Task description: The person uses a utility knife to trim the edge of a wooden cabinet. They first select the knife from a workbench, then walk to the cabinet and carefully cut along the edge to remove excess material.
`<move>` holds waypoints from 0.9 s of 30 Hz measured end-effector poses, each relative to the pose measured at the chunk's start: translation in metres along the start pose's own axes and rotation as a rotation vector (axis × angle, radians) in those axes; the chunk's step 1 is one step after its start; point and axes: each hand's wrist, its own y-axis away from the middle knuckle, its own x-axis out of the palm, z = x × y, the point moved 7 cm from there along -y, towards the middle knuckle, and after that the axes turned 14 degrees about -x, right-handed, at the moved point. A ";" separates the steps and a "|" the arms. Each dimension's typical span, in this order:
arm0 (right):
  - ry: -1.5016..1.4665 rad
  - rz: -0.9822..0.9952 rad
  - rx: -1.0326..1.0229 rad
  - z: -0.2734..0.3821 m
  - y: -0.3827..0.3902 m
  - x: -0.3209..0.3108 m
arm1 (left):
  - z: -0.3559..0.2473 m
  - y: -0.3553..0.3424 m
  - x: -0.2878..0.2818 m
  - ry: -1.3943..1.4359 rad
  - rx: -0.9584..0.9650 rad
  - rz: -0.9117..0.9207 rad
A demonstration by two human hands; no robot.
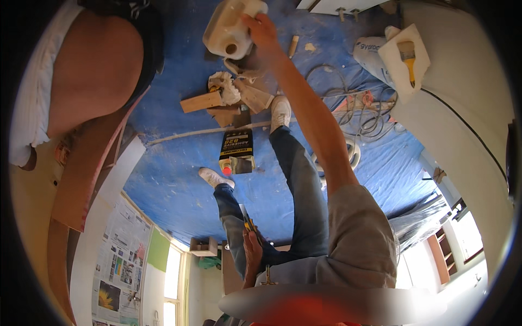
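My right arm reaches far forward, and my right hand [262, 32] is closed on the handle of a whitish plastic jug [220, 30]. The jug is tilted, with its round brownish mouth facing me. Close to my lap, my left hand [252, 254] is closed around a knife [248, 221] with a yellow-and-black handle and a pale blade pointing away from me. Between my feet and the scraps stands a black-and-yellow adhesive tin [237, 149] with a red cap [227, 170].
Wood offcuts [201, 101] and crumpled paper [224, 87] lie on the blue floor sheet [168, 163]. Coiled cable [370, 117] and a white sack [372, 57] are at the right. A yellow-handled brush [409, 62] rests on a pale board. Another person's bare limb [95, 70] fills the upper left.
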 end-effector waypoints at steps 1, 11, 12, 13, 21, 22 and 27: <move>-0.091 -0.006 -0.012 0.024 0.011 -0.016 | -0.013 -0.004 0.002 0.017 0.022 0.012; 0.425 0.157 -0.593 0.023 0.069 -0.265 | -0.077 -0.007 0.018 0.131 0.074 0.152; 0.347 0.180 -0.481 0.009 0.071 -0.289 | -0.075 -0.005 0.018 0.118 0.126 0.149; 0.269 0.193 -0.366 0.001 0.077 -0.309 | -0.070 -0.003 0.015 0.138 0.169 0.150; 1.158 0.113 -0.295 0.104 0.212 -0.294 | -0.038 0.011 -0.014 -0.001 0.381 -0.009; 1.019 0.158 -0.219 0.109 0.233 -0.275 | -0.033 0.012 -0.019 0.025 0.425 -0.004; 0.759 0.369 -0.141 0.113 0.347 -0.130 | 0.019 0.001 -0.069 0.234 0.311 -0.042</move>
